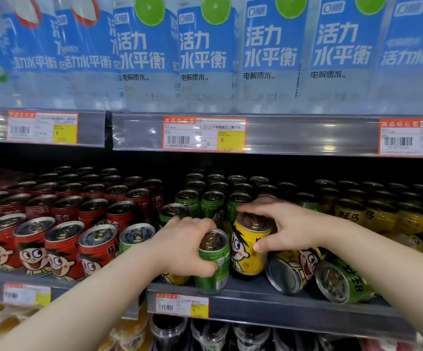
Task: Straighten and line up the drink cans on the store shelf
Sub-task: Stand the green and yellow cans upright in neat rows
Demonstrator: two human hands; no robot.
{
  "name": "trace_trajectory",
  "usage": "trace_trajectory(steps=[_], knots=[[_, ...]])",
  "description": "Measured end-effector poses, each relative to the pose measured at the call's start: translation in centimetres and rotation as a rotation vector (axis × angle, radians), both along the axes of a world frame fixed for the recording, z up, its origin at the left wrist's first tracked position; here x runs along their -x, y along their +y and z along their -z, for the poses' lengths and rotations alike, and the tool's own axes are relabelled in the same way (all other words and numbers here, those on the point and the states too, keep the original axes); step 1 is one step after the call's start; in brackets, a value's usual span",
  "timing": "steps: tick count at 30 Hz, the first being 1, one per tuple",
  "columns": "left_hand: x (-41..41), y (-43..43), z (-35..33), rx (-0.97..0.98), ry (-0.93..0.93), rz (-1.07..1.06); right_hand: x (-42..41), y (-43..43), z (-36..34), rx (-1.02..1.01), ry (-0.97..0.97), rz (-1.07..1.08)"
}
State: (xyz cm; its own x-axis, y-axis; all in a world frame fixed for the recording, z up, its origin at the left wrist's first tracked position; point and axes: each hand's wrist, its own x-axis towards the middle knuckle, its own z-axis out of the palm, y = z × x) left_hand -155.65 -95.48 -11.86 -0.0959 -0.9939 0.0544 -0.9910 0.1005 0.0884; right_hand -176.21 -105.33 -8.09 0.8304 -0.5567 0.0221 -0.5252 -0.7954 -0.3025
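- While the left hand (188,245) grips a green can (214,262) at the shelf edge (256,304), the right hand (285,224) clasps an upright yellow can (249,247).
- Seat both flat, labels forward.
- Next, stand up the two toppled cans (319,274) beside them.

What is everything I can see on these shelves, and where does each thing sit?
Clear bottles with blue labels: a full row, top shelf.
Orange-and-yellow price tags: several, on the shelf rails.
Red metal drink cans with cartoon faces: many, in rows, left of the middle shelf.
Green metal drink cans: many, upright, centre of the shelf.
Yellow metal drink cans: many, right side, further back.
Toppled yellow can: one, on its side, front right.
Toppled green can: one, on its side beside it.
Grey metal shelf: holds the cans.
Left hand: grips an upright green can at the front edge.
Right hand: grips an upright yellow can.
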Motion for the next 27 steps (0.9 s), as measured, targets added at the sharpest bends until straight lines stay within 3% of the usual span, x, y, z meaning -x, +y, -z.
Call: trace_trajectory(steps=[4, 9, 13, 17, 22, 27], knots=[[0.0, -0.2, 0.0, -0.021, -0.016, 0.001, -0.2, 0.3, 1.8, 0.037, 0.131, -0.029], [1.1, -0.2, -0.1, -0.002, -0.086, -0.021, 1.2, -0.6, 0.8, -0.073, 0.157, 0.055], [3.6, -1.2, -0.5, 0.027, -0.036, 0.048, 3.9, -1.6, -0.3, -0.095, 0.520, 0.158], [5.2, -2.1, 0.1, -0.021, -0.088, 0.067, 4.9, -1.9, 1.2, 0.055, 0.631, 0.166], [5.0, -2.2, 0.4, -0.019, -0.115, 0.058, 5.1, -1.8, 2.3, 0.193, 0.546, 0.137], [4.8, -2.2, 0.5, -0.017, -0.100, 0.059, 5.6, -2.0, 1.0, 0.060, 0.475, 0.156]])
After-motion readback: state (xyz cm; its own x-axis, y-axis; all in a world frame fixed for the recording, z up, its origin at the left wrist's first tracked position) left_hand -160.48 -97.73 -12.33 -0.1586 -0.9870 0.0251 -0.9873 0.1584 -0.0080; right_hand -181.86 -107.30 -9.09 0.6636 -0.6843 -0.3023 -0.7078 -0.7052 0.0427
